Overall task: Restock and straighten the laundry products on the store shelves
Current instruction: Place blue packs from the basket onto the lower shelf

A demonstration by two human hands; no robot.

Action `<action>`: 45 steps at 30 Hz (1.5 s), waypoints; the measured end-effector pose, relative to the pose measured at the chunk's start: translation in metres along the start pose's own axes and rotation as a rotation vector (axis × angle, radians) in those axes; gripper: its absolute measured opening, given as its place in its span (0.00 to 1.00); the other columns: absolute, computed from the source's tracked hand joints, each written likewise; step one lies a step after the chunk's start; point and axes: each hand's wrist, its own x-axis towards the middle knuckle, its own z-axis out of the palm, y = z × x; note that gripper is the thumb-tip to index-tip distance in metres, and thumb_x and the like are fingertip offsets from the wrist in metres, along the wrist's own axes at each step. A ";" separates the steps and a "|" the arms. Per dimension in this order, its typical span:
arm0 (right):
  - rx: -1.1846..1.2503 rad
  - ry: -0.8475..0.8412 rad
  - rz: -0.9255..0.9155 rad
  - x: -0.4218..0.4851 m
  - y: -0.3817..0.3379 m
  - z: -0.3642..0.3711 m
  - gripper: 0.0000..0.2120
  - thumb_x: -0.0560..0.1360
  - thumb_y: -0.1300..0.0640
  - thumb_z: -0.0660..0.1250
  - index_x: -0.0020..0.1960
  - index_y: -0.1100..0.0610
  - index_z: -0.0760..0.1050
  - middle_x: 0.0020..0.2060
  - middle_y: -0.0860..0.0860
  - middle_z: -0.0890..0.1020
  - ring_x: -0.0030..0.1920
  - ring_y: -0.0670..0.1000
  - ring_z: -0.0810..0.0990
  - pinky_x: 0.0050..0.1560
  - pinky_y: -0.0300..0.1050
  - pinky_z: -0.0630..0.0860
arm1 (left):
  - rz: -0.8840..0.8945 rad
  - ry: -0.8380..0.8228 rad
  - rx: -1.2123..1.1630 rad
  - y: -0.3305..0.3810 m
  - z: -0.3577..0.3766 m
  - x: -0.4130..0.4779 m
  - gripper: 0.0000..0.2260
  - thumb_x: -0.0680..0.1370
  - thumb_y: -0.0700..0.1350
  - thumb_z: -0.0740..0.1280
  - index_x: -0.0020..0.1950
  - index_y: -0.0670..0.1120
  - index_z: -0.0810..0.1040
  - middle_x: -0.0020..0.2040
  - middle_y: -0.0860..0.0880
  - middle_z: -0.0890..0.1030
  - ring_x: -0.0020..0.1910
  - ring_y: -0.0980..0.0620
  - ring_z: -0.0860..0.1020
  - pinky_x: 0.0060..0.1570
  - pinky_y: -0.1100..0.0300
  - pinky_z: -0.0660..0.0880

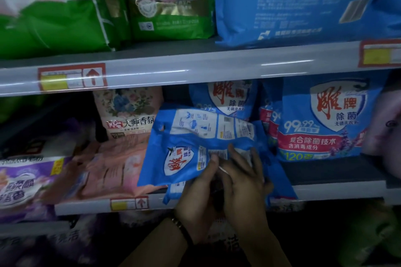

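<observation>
Several small blue detergent bags (195, 136) lie stacked and tilted at the front of the middle shelf (325, 188). My left hand (195, 199) grips the stack from below, thumb on the lower edge of the top bag. Beside it, my right hand (243, 180) holds the stack's right part, fingers spread over the blue film. Behind the stack stands another blue bag (225, 97) of the same brand. A larger one (319, 119) stands upright to the right.
Pink detergent bags (121, 171) lie flat left of the stack, with a floral pink bag (128, 110) standing behind. A purple bag (28, 180) is at far left. Green bags (169, 0) and a big blue bag (303, 0) fill the upper shelf.
</observation>
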 end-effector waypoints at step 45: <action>1.264 0.051 1.088 -0.031 0.036 -0.033 0.27 0.69 0.42 0.78 0.64 0.55 0.83 0.57 0.64 0.87 0.57 0.68 0.86 0.63 0.74 0.78 | 0.836 0.293 1.384 -0.009 -0.041 -0.009 0.15 0.73 0.50 0.74 0.56 0.60 0.75 0.57 0.61 0.75 0.60 0.59 0.75 0.61 0.61 0.75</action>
